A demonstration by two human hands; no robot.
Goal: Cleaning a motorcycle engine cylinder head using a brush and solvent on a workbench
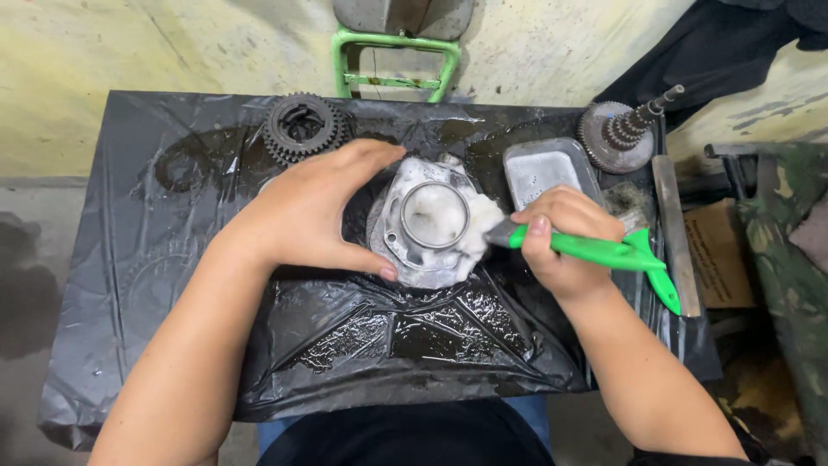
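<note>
Metal part: a round grey casting with an open bore, covered in white foam, lies on the black plastic sheet near its middle.
Left hand: the left hand curls around the casting's left side, thumb touching its near rim and fingers over its far rim, half closed on it.
Right hand: the right hand, just right of the casting, is closed in a fist on a green-handled brush.
Brush: its head touches the casting's foamy right edge; the handle points away to the right.
Tray: a small grey metal tray sits just beyond the casting, to the right.
Gears: a dark gear cluster lies beyond the casting to the left; a gear on a shaft stands farther right, by the sheet's far corner.
Flat bar: a long metal bar lies along the sheet's right edge.
Open room: nearer than the casting, the wet, wrinkled sheet runs bare to its front edge; left of the casting it is bare too.
</note>
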